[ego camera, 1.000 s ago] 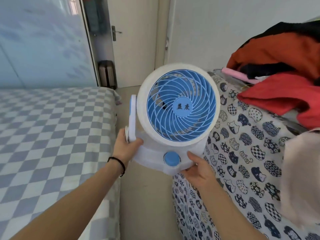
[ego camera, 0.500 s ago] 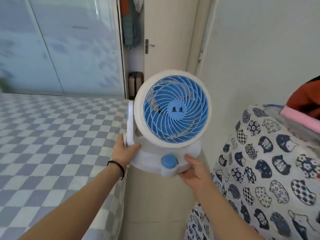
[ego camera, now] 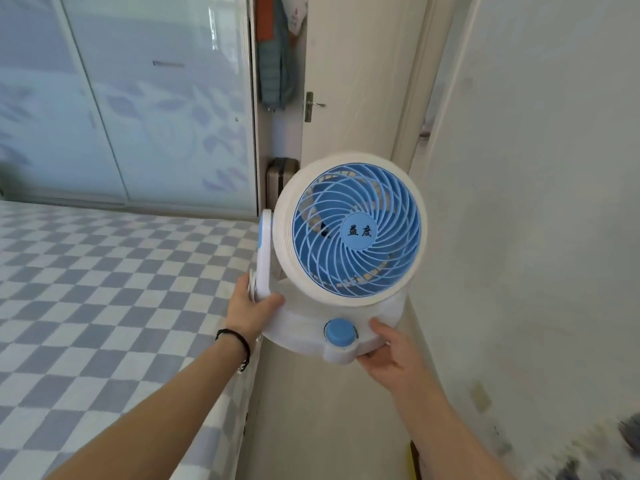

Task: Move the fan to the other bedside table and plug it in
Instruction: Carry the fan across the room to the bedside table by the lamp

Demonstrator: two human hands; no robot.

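Note:
A small white fan (ego camera: 356, 233) with a blue grille and a blue knob is held upright in mid-air, its face toward me, over the narrow floor strip beside the bed. My left hand (ego camera: 249, 308) grips the left arm of its stand. My right hand (ego camera: 388, 355) holds the base from below on the right, thumb beside the knob. The fan's cord and plug are hidden. No bedside table is in view.
A bed with a blue and white checked cover (ego camera: 104, 306) fills the left. A white wall (ego camera: 536, 237) runs close on the right. Ahead stand a cream door (ego camera: 353, 98), a small suitcase (ego camera: 278, 178) and sliding wardrobe panels (ego camera: 156, 116).
The view has swung left: the cat-print cloth and the clothes pile have slid out on the right, leaving the wall. Both hands keep the same hold on the fan.

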